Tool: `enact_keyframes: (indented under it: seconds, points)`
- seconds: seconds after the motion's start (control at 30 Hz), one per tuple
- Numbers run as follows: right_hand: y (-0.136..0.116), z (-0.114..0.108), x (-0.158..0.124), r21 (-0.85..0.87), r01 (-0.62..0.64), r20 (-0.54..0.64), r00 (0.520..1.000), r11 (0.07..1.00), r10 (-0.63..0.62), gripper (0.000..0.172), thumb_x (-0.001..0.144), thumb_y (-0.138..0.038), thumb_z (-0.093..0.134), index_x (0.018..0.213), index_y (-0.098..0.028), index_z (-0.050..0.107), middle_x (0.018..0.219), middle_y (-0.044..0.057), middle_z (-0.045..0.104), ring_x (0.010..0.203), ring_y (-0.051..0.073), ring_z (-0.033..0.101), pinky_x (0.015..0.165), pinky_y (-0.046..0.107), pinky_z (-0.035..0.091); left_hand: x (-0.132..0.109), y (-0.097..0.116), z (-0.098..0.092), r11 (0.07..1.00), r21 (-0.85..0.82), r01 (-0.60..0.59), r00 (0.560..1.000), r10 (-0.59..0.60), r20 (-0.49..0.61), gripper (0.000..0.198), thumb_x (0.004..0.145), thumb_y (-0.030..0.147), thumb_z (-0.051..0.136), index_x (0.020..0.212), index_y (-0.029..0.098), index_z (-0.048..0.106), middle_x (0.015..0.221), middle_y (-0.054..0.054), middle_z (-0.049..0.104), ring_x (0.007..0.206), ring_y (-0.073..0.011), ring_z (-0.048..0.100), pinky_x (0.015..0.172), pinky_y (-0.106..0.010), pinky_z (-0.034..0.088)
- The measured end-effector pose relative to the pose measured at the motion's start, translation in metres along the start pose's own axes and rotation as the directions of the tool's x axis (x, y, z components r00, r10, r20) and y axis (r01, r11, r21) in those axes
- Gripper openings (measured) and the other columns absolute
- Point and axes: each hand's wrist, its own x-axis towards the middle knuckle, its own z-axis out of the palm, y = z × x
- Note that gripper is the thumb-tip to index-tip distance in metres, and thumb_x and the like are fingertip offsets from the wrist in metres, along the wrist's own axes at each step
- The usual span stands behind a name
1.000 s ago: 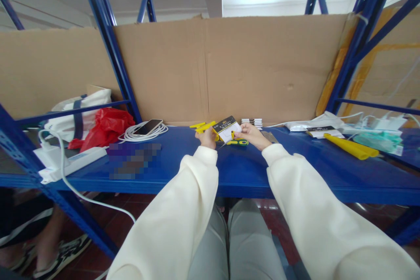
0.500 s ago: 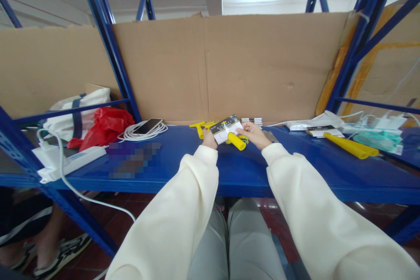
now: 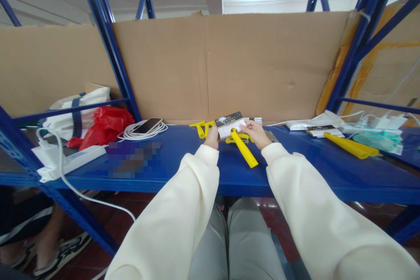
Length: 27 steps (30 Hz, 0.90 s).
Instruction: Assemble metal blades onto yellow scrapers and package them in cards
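Head view: hands close together above blue shelf (image 3: 183, 170).
Left hand (image 3: 212, 136): pinched on left edge of card (image 3: 230, 120).
Right hand (image 3: 257, 134): pinched on its right edge.
Yellow handle (image 3: 244, 154): top end at card, between hands; long axis slanting toward body and rightward, nearer right hand.
Yellow pieces (image 3: 200, 127): on shelf, just left of left hand.

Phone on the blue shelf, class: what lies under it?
The phone rests on a coil of white cable, which shows at its left and front. The coil's middle and the shelf beneath it are covered.
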Motion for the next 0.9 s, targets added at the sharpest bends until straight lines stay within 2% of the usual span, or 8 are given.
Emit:
enact_keyframes:
  seconds: [0.17,0.33,0.43,0.53,0.63,0.73,0.8,0.9]
  points:
    - [-0.002,0.0,0.001,0.024,-0.056,-0.055,0.997,0.998,0.057,0.055,0.055,-0.046,0.097,0.064,-0.022,0.048,0.061,-0.006,0.065,0.063,0.012,0.071,0.068,0.025,0.062,0.004,-0.003,-0.001,0.998,0.065,0.002,1.0,-0.003,0.029,0.025,0.097,0.019,0.052,0.079,0.018,0.069,0.08,-0.007,0.078,0.092,-0.0205,0.076,0.092,-0.034,0.057]
    - [-0.005,0.002,0.0,0.053,-0.091,-0.107,0.99,0.994,0.096,0.049,0.063,-0.03,0.094,0.064,-0.022,0.046,0.06,-0.006,0.065,0.061,0.012,0.072,0.065,0.022,0.061,0.007,-0.005,-0.001,0.997,0.069,-0.025,0.998,0.021,0.063,0.022,0.095,0.037,0.059,0.094,0.021,0.073,0.088,-0.009,0.079,0.095,-0.0238,0.075,0.086,-0.033,0.057]
    - [-0.007,0.004,-0.001,0.073,-0.115,-0.142,0.982,0.991,0.124,0.046,0.067,-0.021,0.09,0.064,-0.022,0.045,0.06,-0.005,0.066,0.059,0.012,0.071,0.063,0.022,0.06,0.008,-0.006,-0.003,0.989,0.145,-0.012,1.0,0.01,0.014,0.027,0.093,0.048,0.063,0.097,0.023,0.073,0.091,-0.009,0.079,0.099,-0.0247,0.073,0.081,-0.032,0.057]
    - [-0.008,0.004,-0.002,0.104,-0.105,-0.202,0.971,0.989,0.125,0.041,0.071,-0.015,0.085,0.064,-0.022,0.045,0.063,-0.004,0.067,0.057,0.011,0.07,0.063,0.023,0.061,0.008,-0.004,-0.007,0.974,0.225,-0.017,0.999,0.026,-0.038,0.034,0.096,0.052,0.056,0.092,0.022,0.071,0.092,-0.009,0.078,0.099,-0.0233,0.073,0.075,-0.029,0.054]
    - [-0.007,0.001,0.0,0.128,-0.092,-0.292,0.948,0.987,0.126,0.037,0.072,-0.011,0.081,0.066,-0.022,0.046,0.063,-0.005,0.066,0.058,0.012,0.069,0.063,0.025,0.062,0.007,0.0,-0.009,0.966,0.257,-0.026,0.994,0.051,-0.094,0.03,0.099,0.041,0.05,0.095,0.018,0.069,0.091,-0.009,0.075,0.092,-0.0205,0.073,0.068,-0.025,0.051]
    - [-0.004,-0.002,0.004,0.139,-0.094,-0.379,0.915,0.986,0.141,0.035,0.071,-0.008,0.078,0.069,-0.023,0.046,0.062,-0.005,0.063,0.059,0.013,0.068,0.062,0.024,0.062,0.005,0.003,-0.01,0.957,0.29,-0.01,0.989,0.053,-0.141,0.014,0.092,0.024,0.059,0.102,0.017,0.065,0.089,-0.006,0.073,0.082,-0.0178,0.074,0.064,-0.022,0.05]
    - [-0.001,-0.004,0.007,0.15,-0.089,-0.421,0.895,0.985,0.145,0.036,0.069,-0.006,0.076,0.073,-0.023,0.045,0.064,-0.005,0.062,0.059,0.012,0.068,0.061,0.023,0.061,0.003,0.003,-0.011,0.95,0.312,0.014,0.996,0.015,-0.088,0.017,0.086,0.017,0.064,0.102,0.018,0.064,0.084,-0.005,0.073,0.08,-0.0186,0.075,0.066,-0.023,0.052]
    - [0.004,-0.007,0.01,0.161,-0.08,-0.447,0.883,0.984,0.145,0.04,0.066,-0.005,0.075,0.081,-0.025,0.044,0.069,-0.006,0.062,0.061,0.013,0.068,0.06,0.023,0.061,0.0,0.0,-0.012,0.935,0.351,0.052,0.993,-0.084,0.078,0.012,0.082,0.014,0.067,0.093,0.018,0.065,0.079,-0.008,0.074,0.083,-0.0232,0.077,0.072,-0.029,0.057]
